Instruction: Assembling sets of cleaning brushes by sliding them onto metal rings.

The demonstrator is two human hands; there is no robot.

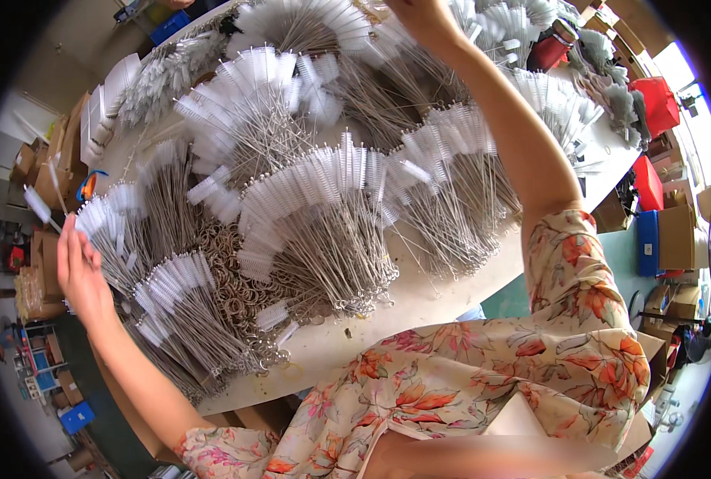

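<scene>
Far left, a white-bristled brush (37, 204) juts beyond the table (443, 299), its wire stem pinched at the left hand's (86, 275) fingertips; now metal rings (232, 289), heaped beside brush bundles (323, 211). Further right, the right hand (418, 13) stretches to the upper edge, cut off, grip impossible to tell.

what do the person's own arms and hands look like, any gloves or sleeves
The left hand is bare, with no glove, watch or bracelet showing. The right hand is partly cut off by the picture's upper edge; no glove shows on the visible part. Both forearms are bare. The loose cream sleeves, ending near the elbows, have orange and pink flowers.
</scene>
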